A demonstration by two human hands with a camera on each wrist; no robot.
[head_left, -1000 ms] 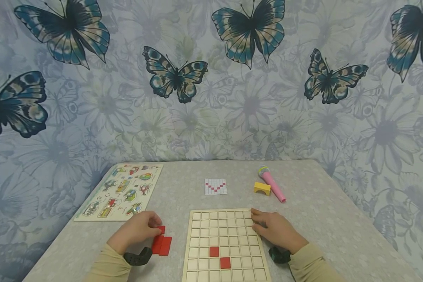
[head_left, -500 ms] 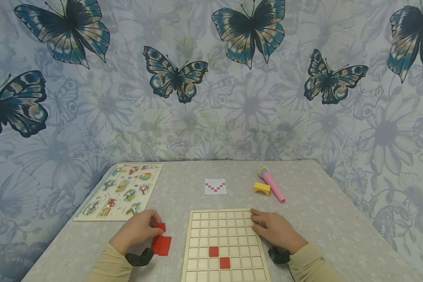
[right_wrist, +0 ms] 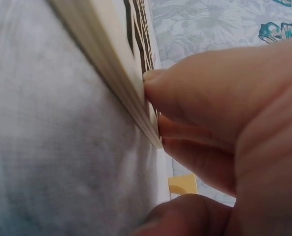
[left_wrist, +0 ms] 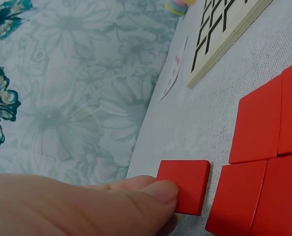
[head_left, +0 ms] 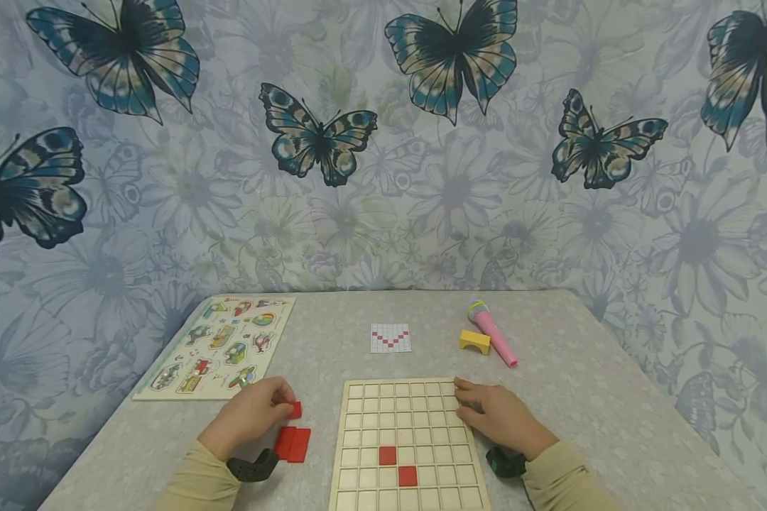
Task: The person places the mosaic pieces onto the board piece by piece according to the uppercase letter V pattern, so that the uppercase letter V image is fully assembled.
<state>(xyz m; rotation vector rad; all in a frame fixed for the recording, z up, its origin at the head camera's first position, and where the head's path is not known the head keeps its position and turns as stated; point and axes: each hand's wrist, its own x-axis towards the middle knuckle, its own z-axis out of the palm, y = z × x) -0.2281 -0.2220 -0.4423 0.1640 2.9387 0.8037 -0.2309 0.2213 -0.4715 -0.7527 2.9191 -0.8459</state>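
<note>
My left hand (head_left: 251, 415) pinches a small red square tile (left_wrist: 186, 186) between thumb and fingers. In the left wrist view the tile is close to the other red tiles (left_wrist: 246, 196), with a narrow gap between. Those tiles lie in a tight group beside the wooden grid board (head_left: 371, 397). Two red tiles (head_left: 388, 455) sit in the board's squares, diagonal to each other. My right hand (head_left: 501, 419) rests on the board's right edge near the far corner. In the right wrist view its thumb (right_wrist: 158, 81) touches the board's rim.
Behind the board lies a small card (head_left: 391, 338) with a red V of squares. A yellow arch block (head_left: 475, 341) and a pink toy microphone (head_left: 495, 337) lie at the back right. A picture puzzle board (head_left: 220, 348) lies on the left.
My left hand has shifted slightly, drawing the pinched red tile a little away from the group. The right hand and the board have stayed in place.
</note>
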